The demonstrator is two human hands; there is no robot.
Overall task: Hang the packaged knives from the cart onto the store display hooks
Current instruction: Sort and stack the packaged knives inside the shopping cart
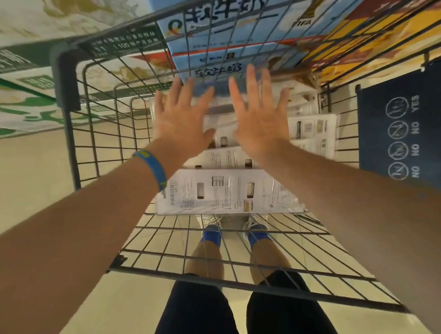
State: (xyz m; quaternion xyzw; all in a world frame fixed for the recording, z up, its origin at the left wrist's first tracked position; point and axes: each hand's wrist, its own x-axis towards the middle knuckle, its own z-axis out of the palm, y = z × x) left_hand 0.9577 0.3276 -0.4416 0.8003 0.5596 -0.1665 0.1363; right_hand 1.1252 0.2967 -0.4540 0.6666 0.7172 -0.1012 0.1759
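Both hands, left hand (180, 120) and right hand (259, 118), hover spread and empty. They seem poised to gather white flat packaged knives (223, 192) from the grey wire cart (70, 140).

We record both forearms bare and stretched forward, side by side. The left hand (183, 120) shows its back to the camera, fingers straight and spread, holding nothing. The right hand (259, 115) lies just beside it in the same pose, thumbs pointing toward each other, not touching. A blue wristband (153, 168) circles the left wrist.
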